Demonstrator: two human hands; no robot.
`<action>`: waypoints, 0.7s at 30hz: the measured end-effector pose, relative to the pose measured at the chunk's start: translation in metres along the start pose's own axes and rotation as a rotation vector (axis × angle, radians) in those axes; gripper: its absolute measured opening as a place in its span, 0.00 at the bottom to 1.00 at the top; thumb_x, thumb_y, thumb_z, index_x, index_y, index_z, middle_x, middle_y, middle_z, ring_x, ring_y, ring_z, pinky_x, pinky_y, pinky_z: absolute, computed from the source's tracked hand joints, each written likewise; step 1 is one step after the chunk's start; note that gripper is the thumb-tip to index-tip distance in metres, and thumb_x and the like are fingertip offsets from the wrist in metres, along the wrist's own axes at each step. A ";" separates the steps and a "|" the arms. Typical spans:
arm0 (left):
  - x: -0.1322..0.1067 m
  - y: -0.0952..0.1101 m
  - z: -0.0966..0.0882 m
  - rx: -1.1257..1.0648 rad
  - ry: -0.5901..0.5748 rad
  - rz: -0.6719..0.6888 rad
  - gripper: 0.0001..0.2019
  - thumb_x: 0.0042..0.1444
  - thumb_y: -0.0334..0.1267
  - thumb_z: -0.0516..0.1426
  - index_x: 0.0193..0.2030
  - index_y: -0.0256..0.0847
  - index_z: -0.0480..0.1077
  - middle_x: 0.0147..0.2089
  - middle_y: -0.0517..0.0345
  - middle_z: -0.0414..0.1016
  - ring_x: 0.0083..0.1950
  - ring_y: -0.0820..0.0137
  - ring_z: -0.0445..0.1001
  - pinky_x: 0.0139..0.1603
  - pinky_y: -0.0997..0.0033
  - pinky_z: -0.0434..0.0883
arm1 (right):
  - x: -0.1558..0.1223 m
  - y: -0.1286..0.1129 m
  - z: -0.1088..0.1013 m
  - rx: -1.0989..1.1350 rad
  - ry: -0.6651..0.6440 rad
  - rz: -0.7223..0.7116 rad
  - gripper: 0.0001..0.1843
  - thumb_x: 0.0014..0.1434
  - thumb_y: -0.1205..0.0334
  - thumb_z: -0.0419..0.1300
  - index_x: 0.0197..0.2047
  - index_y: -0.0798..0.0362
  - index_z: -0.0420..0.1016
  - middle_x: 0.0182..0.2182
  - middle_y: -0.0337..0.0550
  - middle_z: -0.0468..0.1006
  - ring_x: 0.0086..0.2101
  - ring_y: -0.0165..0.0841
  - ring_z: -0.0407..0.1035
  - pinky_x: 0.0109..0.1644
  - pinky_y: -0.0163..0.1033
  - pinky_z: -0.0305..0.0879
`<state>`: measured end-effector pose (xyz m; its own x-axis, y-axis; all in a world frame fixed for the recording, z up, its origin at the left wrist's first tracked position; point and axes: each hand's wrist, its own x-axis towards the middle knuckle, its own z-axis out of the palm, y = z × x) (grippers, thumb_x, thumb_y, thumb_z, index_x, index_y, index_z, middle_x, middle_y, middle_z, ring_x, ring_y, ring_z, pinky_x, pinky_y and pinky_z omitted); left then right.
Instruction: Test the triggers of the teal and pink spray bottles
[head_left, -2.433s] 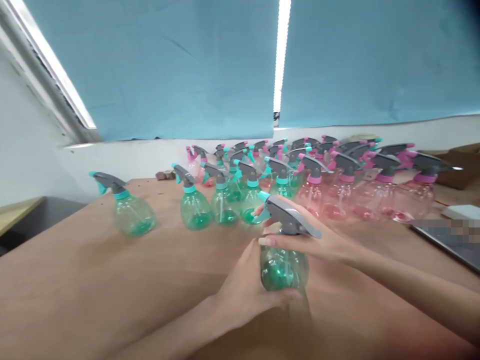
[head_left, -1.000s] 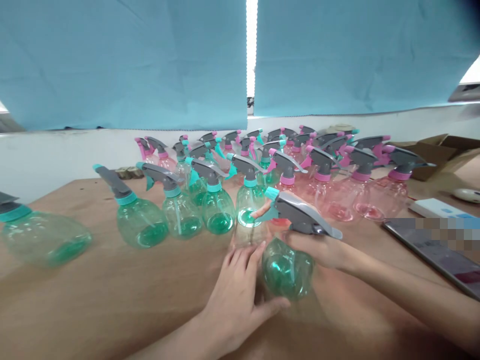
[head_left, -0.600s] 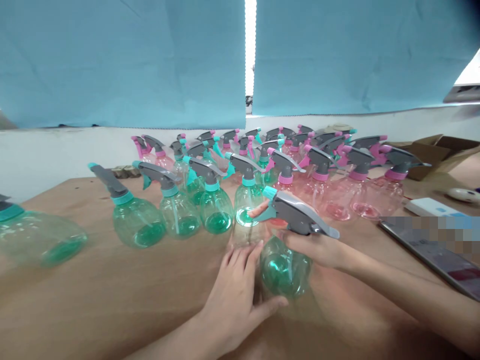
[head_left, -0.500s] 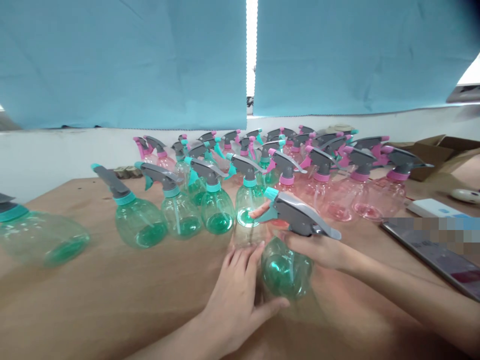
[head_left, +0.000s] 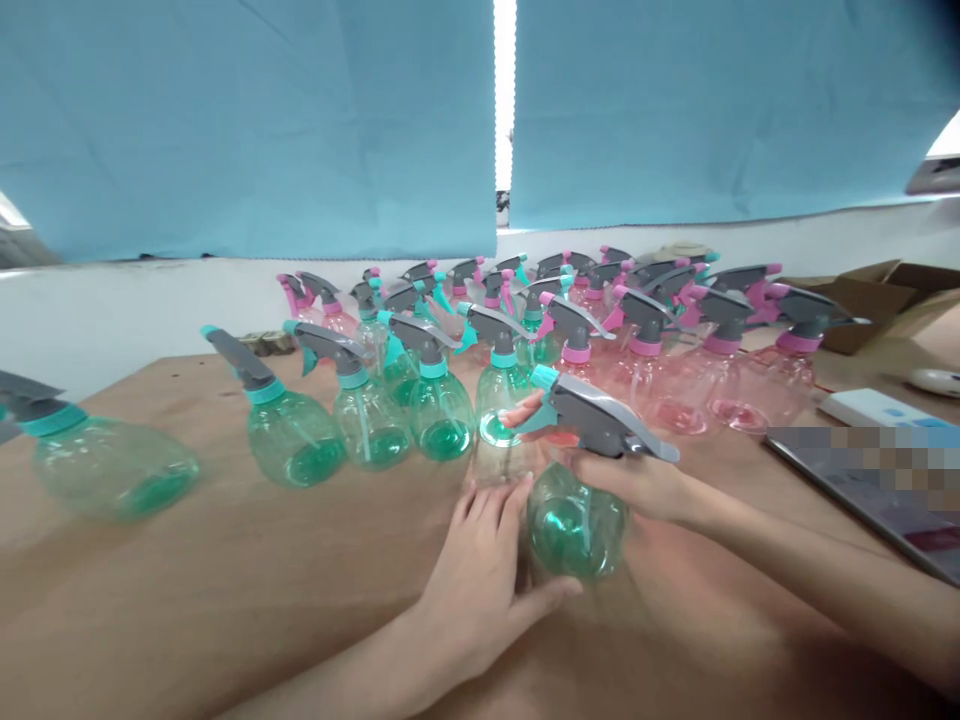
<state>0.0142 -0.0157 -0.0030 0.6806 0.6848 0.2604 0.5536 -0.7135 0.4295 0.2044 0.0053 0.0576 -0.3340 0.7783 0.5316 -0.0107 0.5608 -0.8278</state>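
Note:
A green see-through spray bottle [head_left: 576, 525] with a grey and turquoise trigger head stands in front of me. My right hand [head_left: 626, 478] is wrapped around it below the head, and its fingertips show beside the turquoise trigger. My left hand [head_left: 480, 570] lies on the wooden table [head_left: 225, 600] just left of this bottle. Its fingers are stretched forward and its thumb reaches along the near side of the bottle's base. Just beyond my hands, another green spray bottle [head_left: 504, 390] is upright.
More green spray bottles [head_left: 441, 415] line the left, with one [head_left: 112, 465] set apart. Pink ones [head_left: 679, 395] crowd the right and back. A phone [head_left: 862, 490], a white box [head_left: 870, 408] and an open carton [head_left: 877, 305] lie to the right. Blue curtains [head_left: 247, 130] hang behind.
The view has turned slightly, so the bottles on the left appear further right. Both hands keep nearly the same place, the right one still around the spray bottle.

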 end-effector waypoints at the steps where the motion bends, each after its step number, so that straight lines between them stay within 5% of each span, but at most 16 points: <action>1: 0.000 0.000 0.000 0.001 0.002 -0.001 0.35 0.58 0.57 0.57 0.64 0.38 0.53 0.60 0.41 0.64 0.60 0.49 0.62 0.60 0.40 0.57 | 0.000 0.000 0.000 -0.003 -0.001 0.001 0.30 0.45 0.79 0.51 0.51 0.47 0.70 0.48 0.41 0.76 0.49 0.36 0.71 0.48 0.44 0.72; 21: -0.001 0.000 0.000 0.000 0.019 0.015 0.36 0.59 0.59 0.55 0.65 0.39 0.51 0.59 0.43 0.66 0.59 0.50 0.64 0.61 0.39 0.56 | -0.001 -0.001 0.001 -0.035 0.014 0.020 0.26 0.48 0.77 0.52 0.49 0.47 0.72 0.48 0.41 0.76 0.45 0.36 0.73 0.44 0.43 0.73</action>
<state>0.0138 -0.0166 -0.0032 0.6795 0.6769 0.2829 0.5437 -0.7235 0.4253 0.2041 0.0038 0.0576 -0.3201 0.7931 0.5181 0.0290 0.5548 -0.8314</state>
